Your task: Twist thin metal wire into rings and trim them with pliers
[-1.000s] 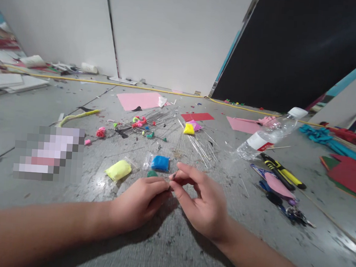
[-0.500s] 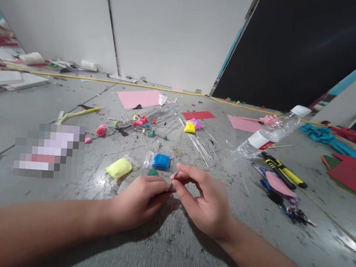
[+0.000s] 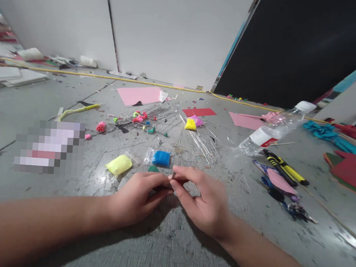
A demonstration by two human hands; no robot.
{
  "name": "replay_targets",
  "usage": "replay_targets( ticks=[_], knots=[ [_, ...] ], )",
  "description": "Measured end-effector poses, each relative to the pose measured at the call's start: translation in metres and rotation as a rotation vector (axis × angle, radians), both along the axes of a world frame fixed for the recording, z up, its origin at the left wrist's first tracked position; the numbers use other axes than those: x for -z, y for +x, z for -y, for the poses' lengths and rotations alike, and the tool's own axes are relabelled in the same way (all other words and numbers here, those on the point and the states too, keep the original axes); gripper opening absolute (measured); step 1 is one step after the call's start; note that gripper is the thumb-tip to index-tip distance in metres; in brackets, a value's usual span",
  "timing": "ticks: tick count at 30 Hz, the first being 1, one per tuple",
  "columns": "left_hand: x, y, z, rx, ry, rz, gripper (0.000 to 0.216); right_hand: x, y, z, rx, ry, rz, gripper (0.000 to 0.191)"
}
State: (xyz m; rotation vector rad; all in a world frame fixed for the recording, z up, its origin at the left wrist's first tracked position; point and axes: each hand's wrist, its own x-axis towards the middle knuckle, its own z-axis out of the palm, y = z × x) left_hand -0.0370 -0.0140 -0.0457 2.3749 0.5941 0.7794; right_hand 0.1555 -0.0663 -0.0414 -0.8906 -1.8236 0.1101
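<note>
Low at the middle of the view, my left hand (image 3: 141, 196) and my right hand (image 3: 203, 200) meet at the fingertips. Between the thumb and forefinger of my right hand is a small dark piece (image 3: 173, 175), too small to name. My left fingers are closed at the same spot; what they grip is mostly hidden. Just beyond them lie a blue clay packet (image 3: 161, 158) and a green round piece (image 3: 153, 169). A pale yellow clay packet (image 3: 119, 165) rests left of these.
Thin wires (image 3: 200, 141) and a bright yellow packet (image 3: 190, 124) lie further back. Pink clay pieces (image 3: 101, 127) are scattered left. On the right are a tilted plastic bottle (image 3: 261, 137), a yellow-black cutter (image 3: 291, 172) and keys (image 3: 300, 211). Pink paper (image 3: 138, 96) lies behind.
The dark piece in my right fingertips now stands more upright, and the two hands' fingertips are closer together. The view has shifted slightly.
</note>
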Motion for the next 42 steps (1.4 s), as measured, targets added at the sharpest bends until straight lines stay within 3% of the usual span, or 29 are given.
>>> replay_targets(
  ticks=[5,16,19,22,24,26,27,33,37,42],
  knots=[
    [-0.001,0.001,0.000,0.043,0.075,0.026,0.014,0.001,0.000,0.001,-0.014,-0.068,-0.077,0.050],
    [-0.004,-0.001,0.005,-0.023,0.080,0.108,0.011,-0.010,0.001,-0.003,-0.062,0.089,0.063,0.027],
    [-0.003,0.000,0.005,-0.029,0.080,0.137,0.014,-0.024,0.006,-0.015,-0.128,0.020,0.147,0.015],
    [-0.002,0.000,0.007,-0.005,0.049,0.161,0.011,-0.043,0.000,-0.049,-0.089,-0.169,0.079,0.021],
    [-0.002,-0.001,0.008,0.029,0.026,0.171,0.011,-0.054,-0.015,-0.082,-0.014,-0.225,0.294,0.018],
    [-0.002,-0.001,0.009,0.070,0.009,0.190,0.012,-0.060,-0.036,-0.115,-0.010,-0.334,0.802,0.021],
    [-0.001,-0.002,0.010,0.086,-0.001,0.198,0.012,-0.062,-0.047,-0.129,-0.026,-0.367,0.908,0.020],
    [0.003,-0.001,0.010,0.085,-0.060,0.237,0.009,-0.056,-0.093,-0.169,-0.047,-0.450,1.266,0.024],
    [0.005,0.000,0.010,-0.007,-0.068,0.220,0.012,-0.053,-0.096,-0.173,-0.097,-0.427,1.383,0.030],
    [0.005,0.001,0.010,-0.003,-0.079,0.218,0.013,-0.058,-0.095,-0.174,-0.099,-0.427,1.417,0.027]
  ],
)
